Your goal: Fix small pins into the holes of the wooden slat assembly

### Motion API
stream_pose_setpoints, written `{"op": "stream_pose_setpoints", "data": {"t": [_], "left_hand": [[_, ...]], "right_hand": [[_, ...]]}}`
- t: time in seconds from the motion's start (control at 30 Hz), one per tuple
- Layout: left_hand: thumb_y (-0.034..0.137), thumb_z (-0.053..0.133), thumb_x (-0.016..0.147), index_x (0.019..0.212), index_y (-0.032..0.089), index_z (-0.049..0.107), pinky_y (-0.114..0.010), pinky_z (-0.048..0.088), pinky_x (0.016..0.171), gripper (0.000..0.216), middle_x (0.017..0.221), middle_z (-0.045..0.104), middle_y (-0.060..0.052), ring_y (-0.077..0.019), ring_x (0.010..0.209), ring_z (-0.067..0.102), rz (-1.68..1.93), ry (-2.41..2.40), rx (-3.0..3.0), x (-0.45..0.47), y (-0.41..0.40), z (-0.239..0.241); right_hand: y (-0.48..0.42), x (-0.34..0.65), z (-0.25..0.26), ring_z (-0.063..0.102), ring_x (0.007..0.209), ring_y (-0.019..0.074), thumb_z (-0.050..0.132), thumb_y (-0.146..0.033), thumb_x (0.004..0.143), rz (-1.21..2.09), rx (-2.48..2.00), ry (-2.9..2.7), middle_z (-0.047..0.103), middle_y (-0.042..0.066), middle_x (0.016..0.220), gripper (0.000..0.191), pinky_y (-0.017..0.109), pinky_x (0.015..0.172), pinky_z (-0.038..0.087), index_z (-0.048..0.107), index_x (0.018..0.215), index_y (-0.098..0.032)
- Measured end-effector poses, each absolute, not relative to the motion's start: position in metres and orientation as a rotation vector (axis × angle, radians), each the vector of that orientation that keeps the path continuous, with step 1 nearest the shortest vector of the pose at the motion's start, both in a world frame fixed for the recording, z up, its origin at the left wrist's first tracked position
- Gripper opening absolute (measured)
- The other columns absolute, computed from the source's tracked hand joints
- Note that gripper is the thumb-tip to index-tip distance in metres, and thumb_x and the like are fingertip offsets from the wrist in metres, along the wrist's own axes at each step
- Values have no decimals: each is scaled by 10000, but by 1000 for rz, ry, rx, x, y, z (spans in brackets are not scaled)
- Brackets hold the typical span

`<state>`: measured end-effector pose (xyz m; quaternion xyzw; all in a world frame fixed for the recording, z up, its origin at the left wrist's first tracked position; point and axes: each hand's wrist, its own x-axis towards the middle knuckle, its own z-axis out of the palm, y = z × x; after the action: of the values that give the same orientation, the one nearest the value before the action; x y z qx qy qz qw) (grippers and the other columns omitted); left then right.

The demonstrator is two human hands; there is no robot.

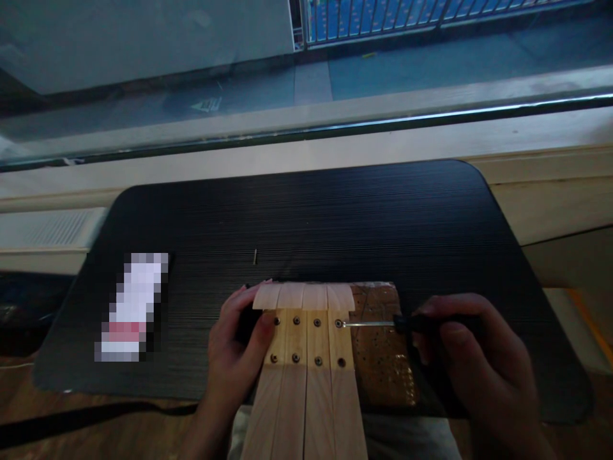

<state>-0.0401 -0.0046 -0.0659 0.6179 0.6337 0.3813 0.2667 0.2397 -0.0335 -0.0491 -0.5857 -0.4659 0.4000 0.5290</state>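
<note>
Several pale wooden slats lie side by side, running from the bottom edge toward the middle of the table. Two rows of dark round screws or fittings cross them near the far end. My left hand is closed around the left edge of the slats, thumb on top. In my right hand is a screwdriver with a black handle, its thin metal shaft pointing left to the rightmost fitting of the far row. Beneath the slats, a brown, shiny block marked with small holes sticks out to the right.
A small thin metal pin or screw lies on the black table beyond the slats. On the left rests a flat, blurred-out device. A window sill and glass border the far side; a dark strap hangs at lower left.
</note>
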Motion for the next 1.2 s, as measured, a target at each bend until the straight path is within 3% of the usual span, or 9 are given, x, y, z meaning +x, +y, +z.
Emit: {"op": "stream_pose_setpoints", "data": {"t": [0.37, 0.63, 0.83, 1.0, 1.2], "left_hand": [[352, 643, 914, 1127, 283, 686, -527, 430, 1146, 228, 1179, 755, -27, -236, 1152, 667, 1045, 1682, 1699, -40, -4, -66], [331, 640, 918, 1141, 286, 677, -526, 440, 1139, 230, 1180, 754, -26, -229, 1141, 672, 1071, 1649, 1748, -42, -1, -70], [335, 637, 913, 1132, 289, 682, -524, 454, 1128, 229, 1177, 754, -22, -235, 1138, 678, 1083, 1649, 1770, -43, -1, -71], [369, 638, 904, 1121, 281, 689, -533, 458, 1122, 239, 1166, 753, -34, -257, 1146, 674, 1062, 1675, 1764, -42, 0, -72], [403, 632, 897, 1091, 269, 694, -531, 465, 1105, 243, 1127, 755, -47, -268, 1131, 672, 1065, 1664, 1754, -43, 3, -78]], "right_hand": [[-31, 249, -47, 609, 496, 129, 586, -319, 973, 845, -1474, -1337, 701, 5, 793, 90, 234, 428, 490, 668, 955, -285], [-4, 255, -11, 632, 527, 127, 614, -226, 921, 677, -1388, -1851, 708, -14, 725, 52, 216, 497, 498, 656, 932, -255], [22, 250, 23, 689, 635, 190, 605, -372, 935, 842, -1320, -2081, 735, 29, 757, 147, 278, 575, 541, 687, 889, -259], [30, 241, 38, 663, 623, 196, 609, -402, 944, 871, -1342, -2208, 732, 31, 765, 163, 290, 543, 484, 690, 910, -265], [37, 223, 58, 570, 543, 133, 599, -288, 954, 691, -1162, -2591, 693, 4, 736, 108, 273, 512, 334, 668, 894, -232]]}}
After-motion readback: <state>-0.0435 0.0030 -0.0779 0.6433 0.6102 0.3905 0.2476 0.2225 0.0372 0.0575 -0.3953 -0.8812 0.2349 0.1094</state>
